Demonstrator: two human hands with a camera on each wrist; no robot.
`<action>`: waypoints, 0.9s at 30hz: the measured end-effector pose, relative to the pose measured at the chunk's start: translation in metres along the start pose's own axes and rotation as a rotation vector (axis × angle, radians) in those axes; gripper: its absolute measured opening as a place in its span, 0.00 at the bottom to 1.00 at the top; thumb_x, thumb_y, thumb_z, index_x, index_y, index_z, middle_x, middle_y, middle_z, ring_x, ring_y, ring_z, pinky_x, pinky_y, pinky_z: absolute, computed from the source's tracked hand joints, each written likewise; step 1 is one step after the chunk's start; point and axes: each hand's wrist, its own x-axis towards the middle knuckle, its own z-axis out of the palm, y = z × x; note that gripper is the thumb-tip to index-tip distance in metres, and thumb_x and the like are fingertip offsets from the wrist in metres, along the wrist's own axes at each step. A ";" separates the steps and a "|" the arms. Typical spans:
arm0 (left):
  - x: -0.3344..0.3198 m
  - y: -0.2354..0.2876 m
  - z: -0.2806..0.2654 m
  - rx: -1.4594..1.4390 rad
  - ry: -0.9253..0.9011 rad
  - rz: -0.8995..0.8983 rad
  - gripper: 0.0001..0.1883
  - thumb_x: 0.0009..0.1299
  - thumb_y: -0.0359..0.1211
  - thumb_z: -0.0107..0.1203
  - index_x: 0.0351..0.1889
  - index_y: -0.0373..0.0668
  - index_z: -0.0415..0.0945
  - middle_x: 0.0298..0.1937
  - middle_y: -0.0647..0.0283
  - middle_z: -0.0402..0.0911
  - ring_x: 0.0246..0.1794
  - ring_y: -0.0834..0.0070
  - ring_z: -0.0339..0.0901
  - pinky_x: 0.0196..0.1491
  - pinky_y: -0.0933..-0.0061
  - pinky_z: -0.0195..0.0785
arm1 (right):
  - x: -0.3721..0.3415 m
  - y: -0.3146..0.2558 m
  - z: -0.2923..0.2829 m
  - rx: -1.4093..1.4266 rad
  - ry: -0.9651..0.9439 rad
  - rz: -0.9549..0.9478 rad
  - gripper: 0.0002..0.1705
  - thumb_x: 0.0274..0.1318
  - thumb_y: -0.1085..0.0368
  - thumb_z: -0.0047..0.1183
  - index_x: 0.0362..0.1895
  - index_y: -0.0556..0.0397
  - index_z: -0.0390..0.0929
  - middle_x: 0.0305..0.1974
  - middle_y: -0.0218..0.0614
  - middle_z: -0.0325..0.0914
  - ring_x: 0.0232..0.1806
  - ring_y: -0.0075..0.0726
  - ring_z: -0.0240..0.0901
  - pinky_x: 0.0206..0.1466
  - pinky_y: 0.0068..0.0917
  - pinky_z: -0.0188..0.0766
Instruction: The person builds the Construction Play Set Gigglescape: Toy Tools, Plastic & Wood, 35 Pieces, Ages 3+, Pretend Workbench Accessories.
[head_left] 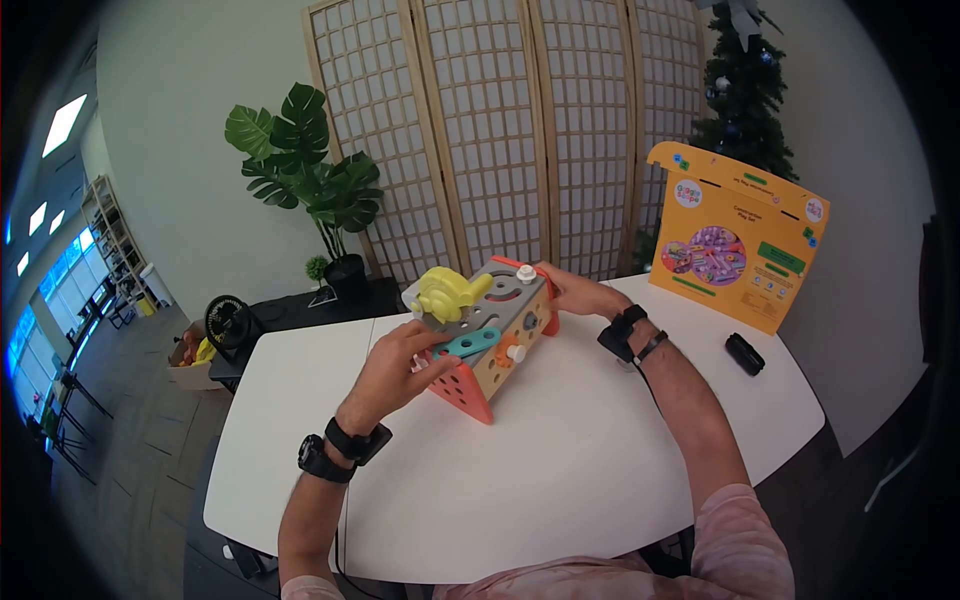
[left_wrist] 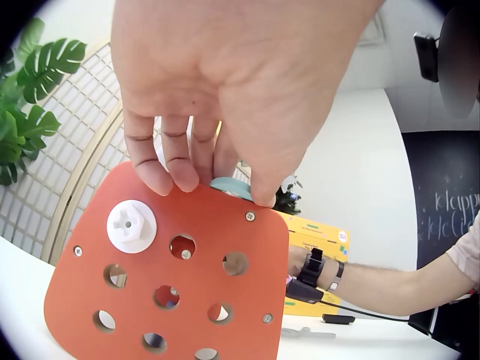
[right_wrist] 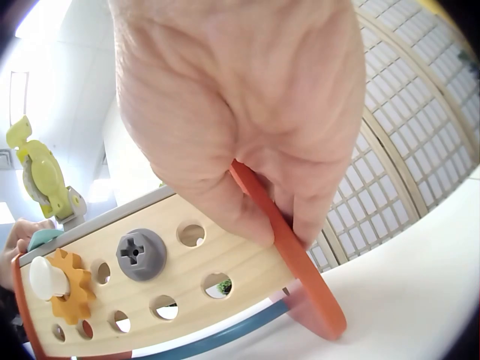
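A toy workbench (head_left: 482,375) with wooden sides, a grey top and red-orange end panels stands on the white table. My left hand (head_left: 385,365) is at its near-left end, fingers and thumb on either side of a teal strip with holes (head_left: 470,344) lying over the top. In the left wrist view, those fingertips reach the upper edge of the end panel (left_wrist: 166,296). My right hand (right_wrist: 247,112) grips the opposite red end panel (right_wrist: 300,274) between thumb and fingers. A yellow clamp-like piece (head_left: 448,296) sits on top. An orange gear (right_wrist: 71,286) and grey bolt (right_wrist: 141,255) are on the wooden side.
Behind on the right stands a yellow play-set box (head_left: 735,240), with a black case (head_left: 744,354) on the table before it. A potted plant (head_left: 345,270) and black fan (head_left: 228,322) are at the back left. A folding screen (head_left: 490,130) lies behind.
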 end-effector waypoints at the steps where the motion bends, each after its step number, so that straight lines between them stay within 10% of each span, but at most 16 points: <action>1: 0.000 -0.002 0.001 -0.002 0.003 -0.006 0.22 0.74 0.43 0.76 0.58 0.39 0.90 0.40 0.61 0.84 0.36 0.71 0.80 0.42 0.68 0.77 | 0.000 -0.001 0.000 0.001 0.003 0.006 0.39 0.68 0.79 0.60 0.79 0.51 0.62 0.74 0.43 0.71 0.81 0.39 0.65 0.87 0.43 0.63; 14: -0.012 -0.001 -0.008 -0.027 0.135 0.088 0.33 0.63 0.40 0.84 0.66 0.42 0.86 0.50 0.60 0.89 0.45 0.71 0.86 0.44 0.70 0.79 | -0.038 0.000 -0.019 0.023 0.131 -0.001 0.40 0.65 0.77 0.62 0.80 0.53 0.65 0.67 0.47 0.80 0.68 0.44 0.82 0.70 0.40 0.80; 20: -0.038 -0.020 -0.023 0.032 0.167 -0.051 0.26 0.64 0.36 0.82 0.59 0.41 0.88 0.47 0.61 0.90 0.43 0.72 0.85 0.41 0.71 0.79 | -0.116 0.011 -0.047 -0.454 0.085 0.113 0.17 0.63 0.70 0.67 0.56 0.57 0.85 0.51 0.43 0.89 0.52 0.40 0.88 0.57 0.35 0.84; 27: -0.065 -0.039 -0.030 0.036 0.178 -0.146 0.14 0.67 0.32 0.79 0.48 0.40 0.91 0.41 0.62 0.92 0.39 0.74 0.87 0.39 0.73 0.80 | -0.212 0.017 -0.051 -0.574 0.116 0.282 0.15 0.59 0.67 0.71 0.50 0.58 0.87 0.45 0.43 0.90 0.46 0.41 0.89 0.52 0.35 0.84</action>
